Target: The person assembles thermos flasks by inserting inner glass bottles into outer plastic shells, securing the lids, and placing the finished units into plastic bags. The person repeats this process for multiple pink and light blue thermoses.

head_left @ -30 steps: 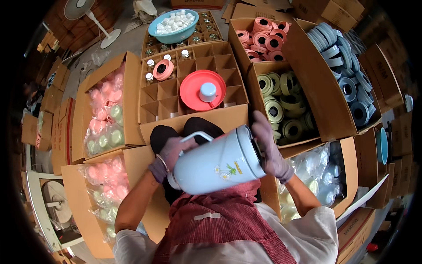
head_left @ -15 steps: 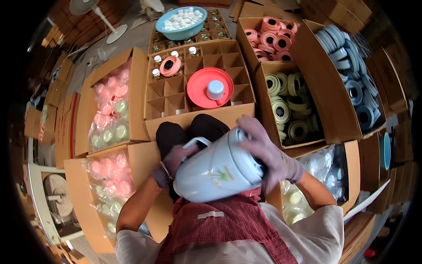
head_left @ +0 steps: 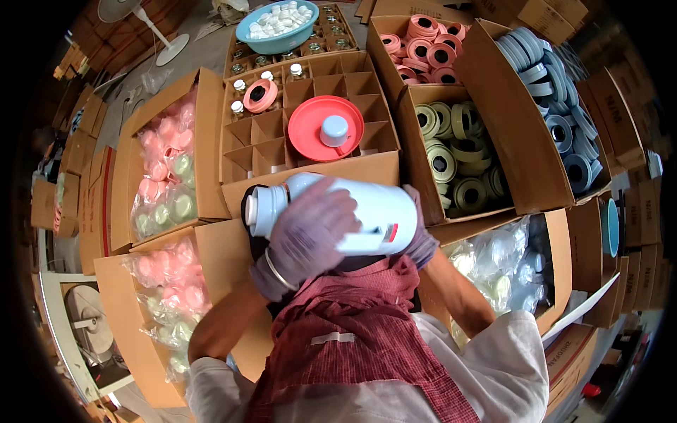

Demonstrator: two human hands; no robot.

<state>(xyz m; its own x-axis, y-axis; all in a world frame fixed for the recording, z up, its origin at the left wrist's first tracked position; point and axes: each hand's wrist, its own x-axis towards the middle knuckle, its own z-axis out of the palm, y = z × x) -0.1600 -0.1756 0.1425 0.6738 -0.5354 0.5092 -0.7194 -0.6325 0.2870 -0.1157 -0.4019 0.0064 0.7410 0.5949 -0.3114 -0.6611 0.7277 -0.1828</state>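
Note:
A light blue thermos flask (head_left: 381, 211) lies on its side across my lap, a red-and-white label showing near its right end. Its narrower end, tipped with a white piece, points left. My left hand (head_left: 314, 229), in a purple-grey glove, is closed over the flask near that end and somewhat blurred. At the wide right end, my gloved right hand (head_left: 422, 243) grips the flask, its fingers partly hidden behind it. Ahead, a red plate (head_left: 307, 134) rests on the divided carton (head_left: 310, 180) with a light blue cup (head_left: 334, 131) on it.
Behind the divided carton stands a blue basin (head_left: 278, 44) of white caps. Open cartons hold pink rings (head_left: 441, 55), pale green rings (head_left: 442, 163) and blue rings (head_left: 578, 169) at right. Bagged pink and green cups (head_left: 169, 151) fill cartons at left.
The flask has been turned so that its decorated side no longer shows and a label does. My left hand has moved over its top, while my right has shifted to the right end.

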